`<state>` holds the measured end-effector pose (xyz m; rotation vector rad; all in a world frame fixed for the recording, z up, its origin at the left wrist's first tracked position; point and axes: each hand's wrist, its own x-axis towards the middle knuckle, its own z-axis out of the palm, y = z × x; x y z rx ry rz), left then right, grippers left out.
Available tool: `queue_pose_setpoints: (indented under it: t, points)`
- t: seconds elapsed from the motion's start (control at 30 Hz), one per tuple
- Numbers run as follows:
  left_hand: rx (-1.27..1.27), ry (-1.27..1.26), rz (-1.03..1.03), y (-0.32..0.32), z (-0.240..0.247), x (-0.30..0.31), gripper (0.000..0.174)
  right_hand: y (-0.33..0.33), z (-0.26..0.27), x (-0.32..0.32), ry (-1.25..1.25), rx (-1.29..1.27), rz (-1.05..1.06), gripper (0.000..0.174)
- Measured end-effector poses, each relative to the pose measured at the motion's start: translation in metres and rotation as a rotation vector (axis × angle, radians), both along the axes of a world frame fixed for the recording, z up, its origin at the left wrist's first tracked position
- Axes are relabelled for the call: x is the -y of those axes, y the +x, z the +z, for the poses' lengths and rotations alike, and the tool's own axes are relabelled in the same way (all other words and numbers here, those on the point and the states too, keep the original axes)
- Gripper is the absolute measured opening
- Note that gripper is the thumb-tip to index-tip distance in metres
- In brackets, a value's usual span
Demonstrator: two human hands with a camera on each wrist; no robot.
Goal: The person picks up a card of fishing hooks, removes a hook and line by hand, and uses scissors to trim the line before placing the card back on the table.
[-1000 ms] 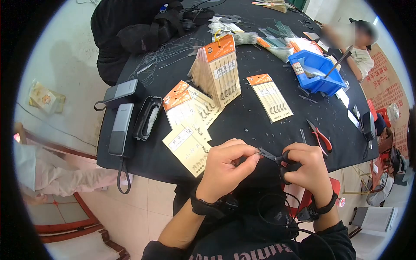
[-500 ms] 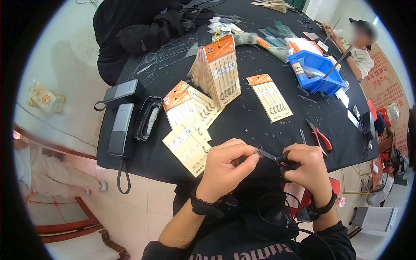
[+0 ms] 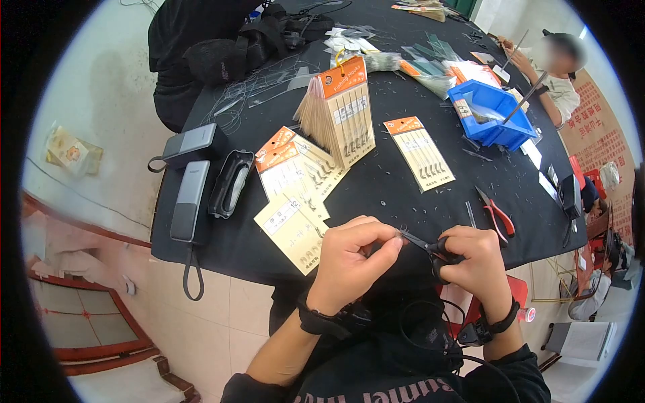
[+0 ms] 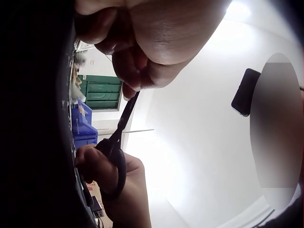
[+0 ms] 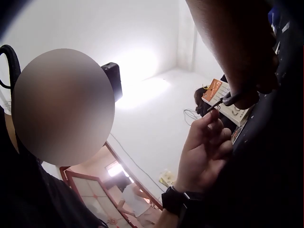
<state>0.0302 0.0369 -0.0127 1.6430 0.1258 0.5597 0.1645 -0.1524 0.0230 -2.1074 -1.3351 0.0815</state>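
Observation:
In the head view my left hand (image 3: pixel 351 258) sits at the table's near edge, thumb and forefinger pinching a tiny curved thing like a fishing hook, mostly hidden by the fingertips. My right hand (image 3: pixel 476 258) grips black-handled scissors (image 3: pixel 423 244), its fingers in the loops. The blade tips reach right to the left fingertips, as the left wrist view also shows with the scissors (image 4: pixel 125 115) slanting up to the pinch. Beyond the hands lie cards of fishing hooks (image 3: pixel 292 232), a single hook card (image 3: pixel 420 153) and a standing bundle of hook cards (image 3: pixel 349 114).
Red-handled pliers (image 3: pixel 498 215) lie to the right on the black-covered table. A blue bin (image 3: pixel 494 114) stands behind them. Power banks (image 3: pixel 188 201) and a black case (image 3: pixel 230 183) occupy the left side. Clear bags and loose line are farther back. Another person sits at the far right.
Both hands stay nearly in place, with the scissors still at the left fingertips. The far-right person now holds up a thin rod, and the person at the left background has moved away.

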Motion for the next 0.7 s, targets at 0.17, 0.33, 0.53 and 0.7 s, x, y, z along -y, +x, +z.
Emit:
queue_pose_setpoints:
  t: [0.17, 0.33, 0.53, 0.7]
  points:
    - [-0.002, -0.033, 0.006, 0.000, 0.001, 0.001, 0.006, -0.002, -0.003, 0.000, 0.034, -0.010, -0.014, 0.018]
    - [-0.043, -0.028, 0.052, 0.000, 0.001, 0.001, 0.006, -0.003, 0.002, 0.000, 0.103, -0.017, -0.072, 0.021]
    - [-0.033, -0.070, 0.039, 0.000, 0.001, 0.002, 0.007, 0.005, 0.016, 0.001, 0.079, -0.075, -0.156, 0.030]
    - [-0.043, -0.068, 0.037, -0.001, 0.000, 0.002, 0.006, 0.004, 0.011, 0.001, 0.019, -0.207, -0.198, 0.031]
